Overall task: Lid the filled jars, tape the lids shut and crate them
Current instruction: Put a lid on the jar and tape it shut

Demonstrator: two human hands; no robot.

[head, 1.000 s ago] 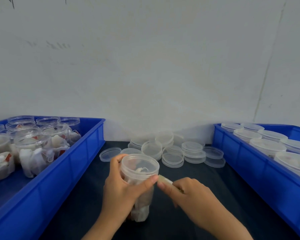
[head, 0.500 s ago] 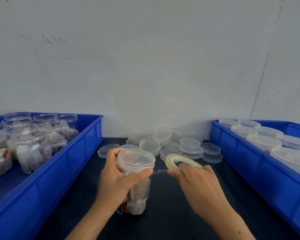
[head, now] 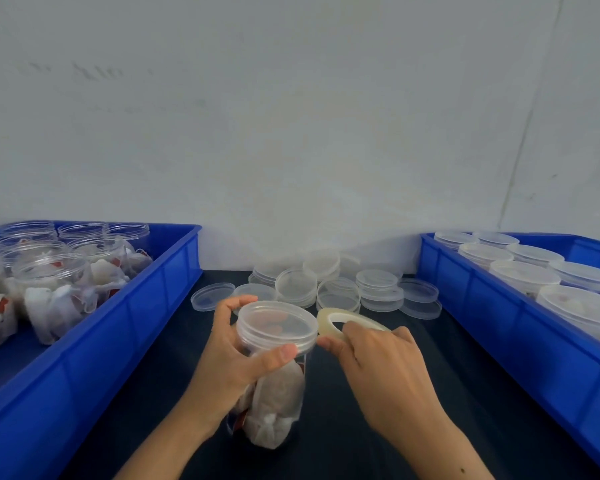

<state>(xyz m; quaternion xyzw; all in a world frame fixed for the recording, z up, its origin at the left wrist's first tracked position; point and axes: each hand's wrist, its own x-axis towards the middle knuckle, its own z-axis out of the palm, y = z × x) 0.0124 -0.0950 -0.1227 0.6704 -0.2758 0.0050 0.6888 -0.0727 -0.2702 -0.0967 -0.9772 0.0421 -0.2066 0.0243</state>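
Note:
A clear filled jar [head: 274,403] with a lid [head: 277,323] on it stands on the dark table at the centre. My left hand [head: 232,358] grips it just under the lid, thumb pressed on the lid's rim. My right hand [head: 378,368] holds a roll of clear tape [head: 340,322] right against the lid's right side. Several open filled jars [head: 52,282] sit in the blue crate on the left [head: 125,327]. Several lidded jars [head: 523,275] sit in the blue crate on the right [head: 499,334].
Loose clear lids [head: 336,289] lie in stacks and singly at the back of the table, against the grey wall. The two crates flank the dark table strip where my hands work.
My right hand has brought the tape roll back in against the lid, closing the short stretch of tape seen half a second ago. My left hand keeps its hold on the jar.

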